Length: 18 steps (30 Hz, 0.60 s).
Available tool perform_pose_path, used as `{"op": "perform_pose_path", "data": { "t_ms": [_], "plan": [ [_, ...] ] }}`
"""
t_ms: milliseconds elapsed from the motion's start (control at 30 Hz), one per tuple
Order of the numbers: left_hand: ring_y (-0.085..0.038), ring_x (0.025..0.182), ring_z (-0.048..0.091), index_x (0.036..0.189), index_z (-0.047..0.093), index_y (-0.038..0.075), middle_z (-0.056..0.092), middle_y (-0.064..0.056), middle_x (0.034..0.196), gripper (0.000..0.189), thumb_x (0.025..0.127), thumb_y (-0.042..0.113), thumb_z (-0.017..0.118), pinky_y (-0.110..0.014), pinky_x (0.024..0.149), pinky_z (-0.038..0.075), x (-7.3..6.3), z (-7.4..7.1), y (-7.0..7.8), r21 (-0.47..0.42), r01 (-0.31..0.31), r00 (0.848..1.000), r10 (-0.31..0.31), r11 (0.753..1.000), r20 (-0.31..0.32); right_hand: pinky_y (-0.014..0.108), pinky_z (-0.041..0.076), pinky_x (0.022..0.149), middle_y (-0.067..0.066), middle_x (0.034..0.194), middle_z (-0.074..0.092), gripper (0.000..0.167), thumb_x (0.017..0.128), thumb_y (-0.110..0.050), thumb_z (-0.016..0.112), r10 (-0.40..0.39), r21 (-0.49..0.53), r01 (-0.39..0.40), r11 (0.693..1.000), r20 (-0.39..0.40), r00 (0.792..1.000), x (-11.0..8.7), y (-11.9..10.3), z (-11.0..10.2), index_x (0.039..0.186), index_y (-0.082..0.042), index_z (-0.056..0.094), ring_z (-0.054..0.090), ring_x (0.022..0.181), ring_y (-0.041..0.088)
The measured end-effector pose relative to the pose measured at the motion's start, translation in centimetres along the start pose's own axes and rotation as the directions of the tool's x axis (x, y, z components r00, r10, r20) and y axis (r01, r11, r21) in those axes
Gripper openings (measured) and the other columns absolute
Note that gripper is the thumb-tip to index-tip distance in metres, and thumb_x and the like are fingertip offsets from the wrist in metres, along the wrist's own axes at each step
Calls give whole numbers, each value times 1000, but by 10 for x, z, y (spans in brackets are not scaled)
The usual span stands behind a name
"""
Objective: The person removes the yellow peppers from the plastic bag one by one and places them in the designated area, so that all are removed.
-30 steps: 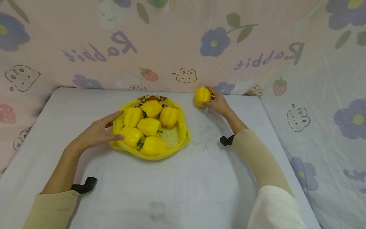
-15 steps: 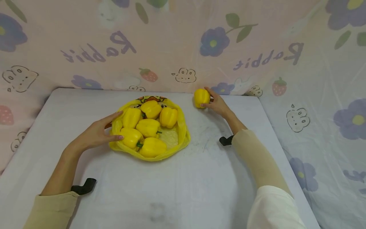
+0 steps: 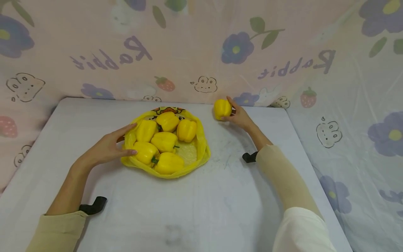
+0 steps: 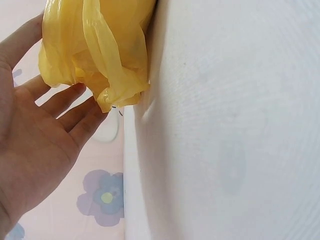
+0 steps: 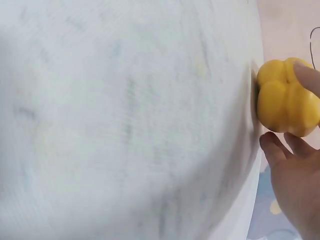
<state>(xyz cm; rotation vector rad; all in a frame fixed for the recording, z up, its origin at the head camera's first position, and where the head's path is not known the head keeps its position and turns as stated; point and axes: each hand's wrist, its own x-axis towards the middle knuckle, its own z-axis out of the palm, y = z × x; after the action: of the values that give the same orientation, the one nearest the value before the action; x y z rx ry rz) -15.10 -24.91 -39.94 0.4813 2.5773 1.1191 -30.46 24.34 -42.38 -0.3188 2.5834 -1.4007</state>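
Note:
In the head view, a yellow plastic bag with a rolled-down rim stands open, with several yellow bell peppers inside. My left hand lies against its left side, thumb and forefinger spread at the rim. The left wrist view shows the fingers nearly straight, their tips at the crumpled yellow film. Behind the bag on its right, my right hand has a single yellow bell pepper between thumb and fingers. In the right wrist view the thumb overlaps this pepper, with other fingertips right at its side.
The white tabletop ends at the back against a hanging cloth printed with rabbits and flowers. The pepper in my right hand is close to that back edge. A black wrist piece juts from each sleeve.
The right hand and its pepper have shifted slightly left and toward me, and the thumb sits lower on the pepper. The left hand and the bag have stayed in place.

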Motion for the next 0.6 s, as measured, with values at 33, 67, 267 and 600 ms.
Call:
{"op": "perform_pose_path", "data": {
  "t_ms": [33, 67, 267, 600],
  "plan": [
    [-49, 140, 31, 160, 20, 21, 17, -17, 164, 95, 87, 40, 77, -66, 112, 25, 0, 0, 0, 2, 1, 1000, -1, 1000, 0, 44, 35, 115, 3, 164, 22, 99, 84, -16, 81, -3, 12, 3, 1000, -6, 1000, 0, 1, 0, 160, -28, 19, 39, 140, 31],
    [-50, 140, 31, 160, 20, 21, 17, -18, 164, 95, 87, 41, 77, -66, 112, 25, 0, 0, 0, 6, 1, 1000, -1, 1000, 2, 43, 34, 116, 2, 164, 22, 98, 84, -16, 81, -5, 25, 6, 1000, -13, 1000, -1, 0, -1, 160, -27, 20, 38, 141, 31],
    [-51, 139, 32, 160, 19, 22, 17, -19, 163, 97, 86, 43, 77, -67, 110, 27, 1, 0, 3, 20, 27, 1000, -27, 999, 8, 40, 27, 119, 1, 162, 28, 88, 86, -17, 80, -41, 25, 44, 999, -96, 995, -5, -5, -3, 158, -23, 29, 32, 146, 29],
    [-48, 145, 21, 160, 21, 19, 17, -19, 163, 98, 85, 40, 79, -66, 113, 22, 1, 0, 4, -2, 17, 1000, -17, 1000, 2, 29, 27, 118, 2, 156, 39, 74, 87, -13, 78, -151, 63, 164, 984, -175, 973, -20, -29, -5, 152, -13, 42, 36, 143, 22]
  ]
}}
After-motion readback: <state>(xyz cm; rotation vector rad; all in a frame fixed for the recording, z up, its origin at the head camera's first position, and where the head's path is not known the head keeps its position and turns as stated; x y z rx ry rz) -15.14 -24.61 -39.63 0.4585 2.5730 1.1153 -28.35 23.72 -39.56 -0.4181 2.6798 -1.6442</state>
